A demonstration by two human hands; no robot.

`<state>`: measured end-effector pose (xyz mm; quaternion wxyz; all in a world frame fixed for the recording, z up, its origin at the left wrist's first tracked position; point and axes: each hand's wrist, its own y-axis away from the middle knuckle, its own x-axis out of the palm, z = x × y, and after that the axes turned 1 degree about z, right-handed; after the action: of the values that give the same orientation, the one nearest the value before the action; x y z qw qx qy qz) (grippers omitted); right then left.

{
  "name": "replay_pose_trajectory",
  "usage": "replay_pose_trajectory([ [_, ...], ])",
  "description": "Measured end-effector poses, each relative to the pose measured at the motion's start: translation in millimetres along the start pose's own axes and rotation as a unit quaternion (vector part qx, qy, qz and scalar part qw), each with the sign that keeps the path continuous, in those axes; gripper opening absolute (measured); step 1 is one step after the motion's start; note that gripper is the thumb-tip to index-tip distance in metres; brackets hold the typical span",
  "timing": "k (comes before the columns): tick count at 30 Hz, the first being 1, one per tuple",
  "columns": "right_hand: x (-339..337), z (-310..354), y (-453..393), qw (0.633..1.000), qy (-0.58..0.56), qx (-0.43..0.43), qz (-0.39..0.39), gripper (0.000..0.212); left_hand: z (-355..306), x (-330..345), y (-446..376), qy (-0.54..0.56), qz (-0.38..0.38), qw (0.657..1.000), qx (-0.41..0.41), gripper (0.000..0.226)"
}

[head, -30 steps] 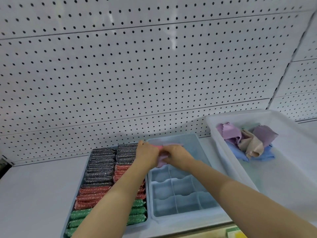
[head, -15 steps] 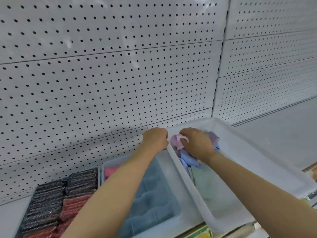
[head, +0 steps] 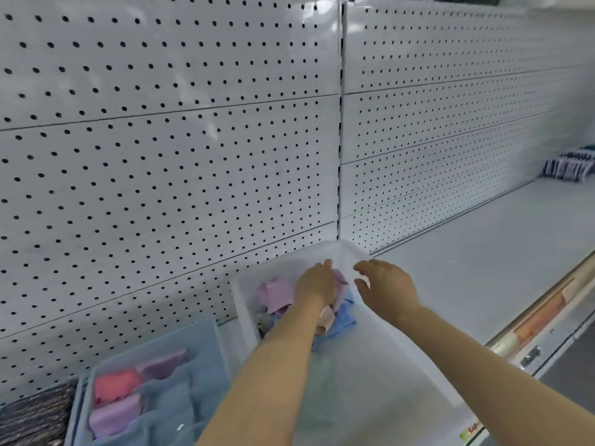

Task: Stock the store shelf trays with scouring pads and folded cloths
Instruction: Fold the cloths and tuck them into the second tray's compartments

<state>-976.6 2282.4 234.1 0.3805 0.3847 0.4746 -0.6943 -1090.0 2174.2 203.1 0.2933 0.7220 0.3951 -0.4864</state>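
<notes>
Both hands sit over the translucent white plastic bin (head: 418, 358), centre-right of the frame, on the white metal shelf (head: 483, 252).

Left hand (head: 317, 284): down in the bin's far end, on top of the loose pile of pink, lilac, beige and blue cloths (head: 280, 296). Fingers point down into the pile; whether they are grasping a cloth or just resting on it cannot be told, since the fingertips are hidden.

Right hand (head: 386, 289): just right of the left hand, above the bin, touching nothing. Fingers released, spread and slightly curved.

Lower left of the frame: pale blue divided plastic tray (head: 199, 375), beside the bin. Its left compartments hold folded cloths: a coral-pink one (head: 114, 386), a lilac one (head: 112, 416) in front of it, a mauve one (head: 162, 363) behind. Its right compartments look bare, though blur limits that.

Far lower-left corner: dark glittery scouring pads (head: 35, 416) packed in rows, just left of the blue tray.

Background: white perforated pegboard wall (head: 161, 140). Far right edge: a blurred dark striped stack of goods (head: 568, 169) on the shelf, well apart from the bin.
</notes>
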Motion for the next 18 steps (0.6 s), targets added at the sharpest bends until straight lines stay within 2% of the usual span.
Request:
replay_pose_trajectory([
  [3, 0, -13, 0, 1.000, -0.001, 0.002, -0.002, 0.031, 6, 1, -7, -0.012, 0.003, 1.000, -0.023, 0.037],
  [6, 3, -19, 1, 1.000, -0.007, -0.002, 0.011, 0.033, 14, -9, -5, -0.018, -0.005, 1.000, -0.006, 0.031],
  [9, 4, -17, -3, 0.997, -0.068, -0.025, 0.005, 0.039, 13, -41, 1, -0.003, -0.022, 0.998, 0.065, 0.022],
  [12, -3, 4, -11, 0.981, -0.189, -0.048, 0.003, 0.046, 7, -91, 20, 0.012, -0.025, 0.990, 0.140, 0.025],
  [15, -16, 36, -18, 0.935, -0.356, 0.007, 0.006, 0.032, 1, -144, 49, 0.059, -0.017, 0.983, 0.173, 0.025],
  [18, -29, 64, -20, 0.847, -0.529, 0.029, 0.038, 0.015, 8, -181, 77, 0.135, -0.028, 0.976, 0.171, 0.024],
])
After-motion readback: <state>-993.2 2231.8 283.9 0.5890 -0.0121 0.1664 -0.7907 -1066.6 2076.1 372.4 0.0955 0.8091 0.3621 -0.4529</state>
